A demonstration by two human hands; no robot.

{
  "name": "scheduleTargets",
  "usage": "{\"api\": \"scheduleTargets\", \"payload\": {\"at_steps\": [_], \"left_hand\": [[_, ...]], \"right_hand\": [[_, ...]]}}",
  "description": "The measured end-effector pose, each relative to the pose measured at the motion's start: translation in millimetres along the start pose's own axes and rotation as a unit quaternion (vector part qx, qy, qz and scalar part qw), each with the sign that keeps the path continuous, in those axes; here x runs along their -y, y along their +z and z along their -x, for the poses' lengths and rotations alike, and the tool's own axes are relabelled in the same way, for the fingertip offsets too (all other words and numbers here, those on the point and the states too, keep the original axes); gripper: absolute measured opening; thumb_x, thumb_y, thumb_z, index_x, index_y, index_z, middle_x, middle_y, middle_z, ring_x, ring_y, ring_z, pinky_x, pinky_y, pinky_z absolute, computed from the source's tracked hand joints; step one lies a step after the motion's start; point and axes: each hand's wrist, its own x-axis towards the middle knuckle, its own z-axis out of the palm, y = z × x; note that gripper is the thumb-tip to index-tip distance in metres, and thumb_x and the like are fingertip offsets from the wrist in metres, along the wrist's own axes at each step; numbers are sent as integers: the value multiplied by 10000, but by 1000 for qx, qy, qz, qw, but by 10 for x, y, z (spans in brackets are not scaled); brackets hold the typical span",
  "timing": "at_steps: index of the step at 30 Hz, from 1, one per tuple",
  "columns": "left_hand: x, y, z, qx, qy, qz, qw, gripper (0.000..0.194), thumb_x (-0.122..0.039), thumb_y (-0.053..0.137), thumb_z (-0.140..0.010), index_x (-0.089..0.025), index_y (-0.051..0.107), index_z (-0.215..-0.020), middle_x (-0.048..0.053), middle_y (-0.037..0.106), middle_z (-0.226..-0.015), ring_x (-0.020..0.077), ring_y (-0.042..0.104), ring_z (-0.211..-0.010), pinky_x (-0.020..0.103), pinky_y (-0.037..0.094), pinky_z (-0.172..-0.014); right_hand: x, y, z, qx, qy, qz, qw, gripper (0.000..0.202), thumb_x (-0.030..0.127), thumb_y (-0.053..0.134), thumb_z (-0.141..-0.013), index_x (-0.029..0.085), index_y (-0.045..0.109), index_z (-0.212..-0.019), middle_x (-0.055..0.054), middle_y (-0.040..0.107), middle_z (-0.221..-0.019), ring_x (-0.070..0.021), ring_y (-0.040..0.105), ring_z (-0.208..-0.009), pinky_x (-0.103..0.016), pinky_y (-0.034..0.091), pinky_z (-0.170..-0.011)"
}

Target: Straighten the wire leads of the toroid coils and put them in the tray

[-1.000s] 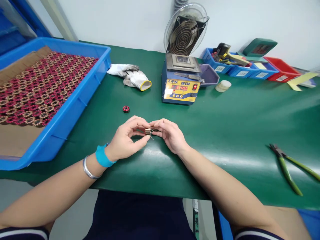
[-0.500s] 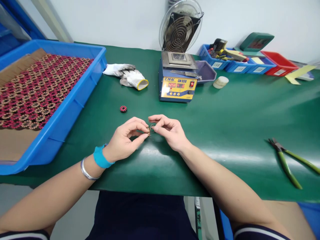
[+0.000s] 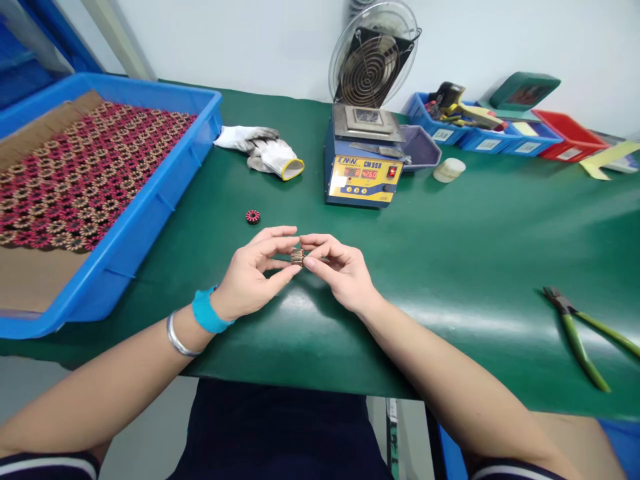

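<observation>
Copper-coloured and ridged, a small cylinder [image 3: 297, 257] is above the glossy green tabletop [image 3: 450, 233], pinched between fingertips of the bare left hand [image 3: 251, 279] and bare right hand [image 3: 346, 272], probably to keep it steady.

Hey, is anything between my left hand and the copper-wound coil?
Nothing visible: your left hand holds the copper-wound coil directly, with your right hand at its other side. The pink-wound ring lies beyond both.

Coil [image 3: 297, 257] — between tray [image 3: 137, 243] and pliers [image 3: 565, 307]
</observation>
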Motion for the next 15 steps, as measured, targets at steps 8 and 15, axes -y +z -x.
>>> {"api": "scheduleTargets", "payload": {"at_steps": [8,15], "left_hand": [[4,7,11,-30,63,-75,995,198,-109,668,-782,-132,664,-979,103,599,-1120,182,665,-985,310,619,-870],[5,-10,-9,-27,85,-78,993,199,-103,672,-779,-133,643,-973,88,608,-1042,163,650,-946,304,617,-848]], "right_hand": [[117,57,106,-6,-214,218,952,91,208,662,-814,194,647,-726,-109,555,-1294,-237,572,-1175,-452,487,-997],[167,49,136,-33,-268,239,933,52,215,652,-805,207,629,-851,-128,536,-1327,-264,523,-1244,-491,439,-1046]]}}
